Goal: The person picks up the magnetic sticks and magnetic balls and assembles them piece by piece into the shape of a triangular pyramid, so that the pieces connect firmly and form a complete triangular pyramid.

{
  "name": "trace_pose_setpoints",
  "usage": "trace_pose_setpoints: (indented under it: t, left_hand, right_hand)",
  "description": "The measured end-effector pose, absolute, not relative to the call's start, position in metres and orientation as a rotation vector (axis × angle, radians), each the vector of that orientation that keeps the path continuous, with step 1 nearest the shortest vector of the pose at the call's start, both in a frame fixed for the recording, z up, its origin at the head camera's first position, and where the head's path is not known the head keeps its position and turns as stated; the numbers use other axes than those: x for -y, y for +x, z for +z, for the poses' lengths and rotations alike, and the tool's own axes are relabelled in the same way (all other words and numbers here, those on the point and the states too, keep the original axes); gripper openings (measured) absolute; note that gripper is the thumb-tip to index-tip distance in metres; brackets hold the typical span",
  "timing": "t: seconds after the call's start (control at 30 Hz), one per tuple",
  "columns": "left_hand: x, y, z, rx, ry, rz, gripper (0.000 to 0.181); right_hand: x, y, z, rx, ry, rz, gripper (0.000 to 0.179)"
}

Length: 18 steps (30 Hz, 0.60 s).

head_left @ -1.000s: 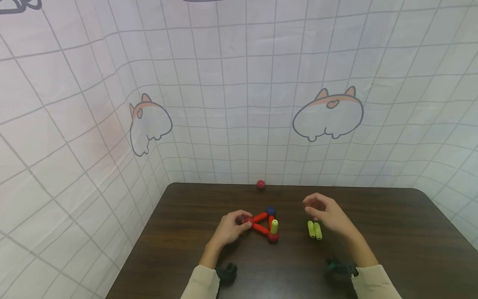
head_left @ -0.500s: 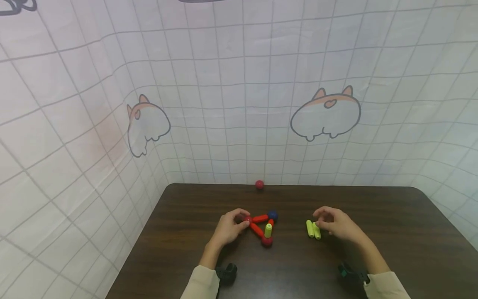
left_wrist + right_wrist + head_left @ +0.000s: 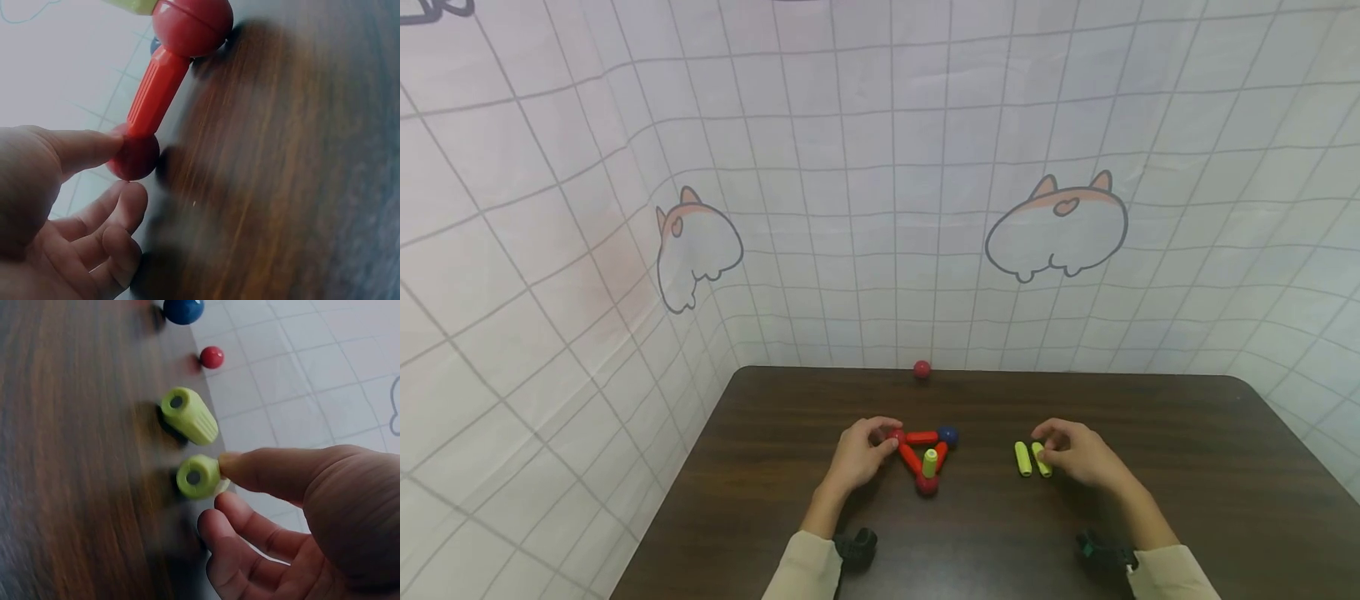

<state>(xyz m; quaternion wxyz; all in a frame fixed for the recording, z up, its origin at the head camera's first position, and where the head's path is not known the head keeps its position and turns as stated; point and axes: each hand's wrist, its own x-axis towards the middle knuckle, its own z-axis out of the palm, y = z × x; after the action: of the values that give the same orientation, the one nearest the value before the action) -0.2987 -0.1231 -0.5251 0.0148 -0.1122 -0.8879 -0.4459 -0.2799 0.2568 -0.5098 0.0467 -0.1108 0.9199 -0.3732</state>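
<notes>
While the left hand [image 3: 855, 460] is pinching the red ball [image 3: 132, 156] at the left corner of the triangle [image 3: 922, 457] between thumb and fingertips, the flat frame of red sticks and balls is being held steady on the dark table [image 3: 1187, 467], which appears to be the purpose of that grip. One red stick [image 3: 156, 92] is running from this ball to a second red ball [image 3: 192, 24] at the near corner, and a blue ball [image 3: 947, 435] is closing the far right corner. A green stick [image 3: 929, 462] is standing roughly upright on the near red ball, so a steadying hold at the corner is probably helping it stay up. The right hand [image 3: 1078, 457] is gripping the nearer of two loose green sticks [image 3: 197, 477] between thumb and curled fingers, low over the table to the right of the triangle. The other loose green stick [image 3: 189, 415] is lying just beside it, apart from the fingers. A spare red ball [image 3: 922, 368] is sitting at the far table edge against the gridded backdrop [image 3: 880, 208], well apart from both hands.
</notes>
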Motion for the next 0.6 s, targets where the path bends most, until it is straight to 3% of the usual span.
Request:
trace_pose_setpoints:
  t: [0.33, 0.6]
  left_hand:
    - [0.1207, -0.2988, -0.5259, 2.731, -0.329, -1.462, 0.026]
    - [0.1205, -0.2978, -0.5238, 2.785, -0.492, -1.445, 0.040]
  right_hand:
    - [-0.2620, -0.2784, -0.5070, -2.813, -0.309, -1.107, 0.031]
    - [-0.2595, -0.2758, -0.5052, -2.828, -0.283, -1.054, 0.036]
